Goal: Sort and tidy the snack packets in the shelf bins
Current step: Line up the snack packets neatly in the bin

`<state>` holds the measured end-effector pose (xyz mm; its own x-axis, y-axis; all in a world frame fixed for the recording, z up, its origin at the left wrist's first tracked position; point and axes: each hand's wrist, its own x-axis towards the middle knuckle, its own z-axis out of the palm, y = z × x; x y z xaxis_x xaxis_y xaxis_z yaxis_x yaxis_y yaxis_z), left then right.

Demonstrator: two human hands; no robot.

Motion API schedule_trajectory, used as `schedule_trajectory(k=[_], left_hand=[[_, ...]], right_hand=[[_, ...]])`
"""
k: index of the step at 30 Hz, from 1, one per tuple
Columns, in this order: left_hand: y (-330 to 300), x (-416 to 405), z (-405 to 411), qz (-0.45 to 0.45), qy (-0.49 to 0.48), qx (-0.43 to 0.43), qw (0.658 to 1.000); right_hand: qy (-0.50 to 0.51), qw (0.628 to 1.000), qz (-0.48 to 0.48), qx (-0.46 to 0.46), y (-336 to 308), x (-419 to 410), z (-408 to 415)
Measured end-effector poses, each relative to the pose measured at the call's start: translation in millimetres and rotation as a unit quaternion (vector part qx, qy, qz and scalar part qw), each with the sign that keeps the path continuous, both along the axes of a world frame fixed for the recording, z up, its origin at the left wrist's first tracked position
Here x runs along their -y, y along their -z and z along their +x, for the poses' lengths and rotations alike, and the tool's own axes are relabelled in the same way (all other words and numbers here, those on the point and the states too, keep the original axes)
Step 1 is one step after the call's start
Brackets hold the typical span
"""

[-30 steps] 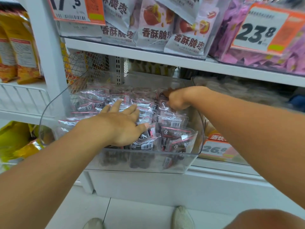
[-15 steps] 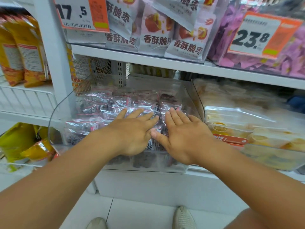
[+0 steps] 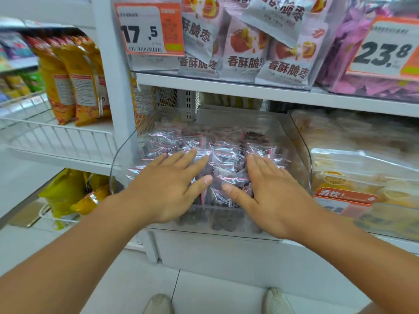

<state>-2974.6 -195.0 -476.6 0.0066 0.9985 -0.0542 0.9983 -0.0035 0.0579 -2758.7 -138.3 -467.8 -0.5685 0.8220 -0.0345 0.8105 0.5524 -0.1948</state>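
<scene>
A clear plastic bin (image 3: 292,132) on the lower shelf holds several small clear snack packets (image 3: 226,155) with dark contents and pink seams. My left hand (image 3: 167,189) lies flat on the packets at the bin's left front, fingers straight and spread. My right hand (image 3: 272,191) lies flat on the packets at the right front, fingers straight. A narrow gap of packets shows between the two thumbs. Neither hand grips anything.
A second clear bin (image 3: 362,168) with yellow packets stands to the right. Above, a shelf (image 3: 249,91) carries white-pink bags and price tags (image 3: 147,30). A wire basket (image 3: 56,137) with orange bags hangs at the left. Yellow bags (image 3: 68,191) lie lower left.
My right hand came forward from the bin's back right and flattened onto the packets. Since then both hands have slid apart, opening a gap between the thumbs.
</scene>
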Motion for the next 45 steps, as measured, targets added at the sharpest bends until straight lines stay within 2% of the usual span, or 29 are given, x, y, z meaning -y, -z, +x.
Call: schedule_trajectory(k=[2,4,6,8,10,15,17,19,21,24,26,28,30,33,37,42,45], left_hand=[[-2,0,0,0.031,0.022,0.023,0.999],[-9,4,-8,0.072,0.031,0.053,0.995],[-14,8,-22,0.061,0.012,0.049,0.997],[-14,9,-30,0.008,-0.013,0.008,1.0],[-9,5,-27,-0.012,-0.028,-0.015,0.999],[-1,-4,-20,0.006,-0.036,-0.023,0.999],[-8,3,-19,0.032,-0.008,0.013,0.999],[-24,19,-15,0.116,0.013,0.069,0.991],[-33,36,-16,0.177,0.031,0.089,0.98],[-18,54,-13,0.099,0.01,0.029,0.995],[4,55,-12,0.129,0.008,-0.009,0.992],[12,53,-10,0.177,0.01,0.005,0.984],[12,49,-13,0.18,0.007,0.026,0.983],[5,42,-23,0.164,-0.008,0.021,0.986],[-15,15,-42,0.226,-0.014,0.052,0.973],[-3,-25,-42,0.181,-0.047,0.017,0.982],[1,-33,-42,0.147,-0.064,0.043,0.986]], right_hand=[[-0.043,0.996,0.068,-0.029,-9,9,1],[-0.092,0.985,0.146,-0.006,-21,9,3],[-0.075,0.99,0.112,0.047,-34,3,10],[-0.034,0.992,0.064,0.099,-43,-5,17],[-0.005,0.991,0.067,0.112,-45,-9,20],[0.04,0.986,0.089,0.133,-40,-14,7],[0.031,0.988,0.121,0.093,-42,-5,7],[0.0,0.987,0.161,0.027,-46,14,8],[-0.037,0.985,0.166,0.021,-47,30,7],[-0.05,0.987,0.141,0.065,-36,33,7],[-0.047,0.986,0.145,0.07,-29,31,11],[-0.038,0.985,0.134,0.103,-20,29,18],[-0.043,0.983,0.13,0.125,-10,26,21],[-0.047,0.988,0.115,0.091,-9,15,23],[-0.035,0.989,0.14,-0.016,-28,-10,16],[-0.011,0.989,0.14,0.037,-16,-40,3],[-0.013,0.988,0.151,0.034,-2,-44,2]])
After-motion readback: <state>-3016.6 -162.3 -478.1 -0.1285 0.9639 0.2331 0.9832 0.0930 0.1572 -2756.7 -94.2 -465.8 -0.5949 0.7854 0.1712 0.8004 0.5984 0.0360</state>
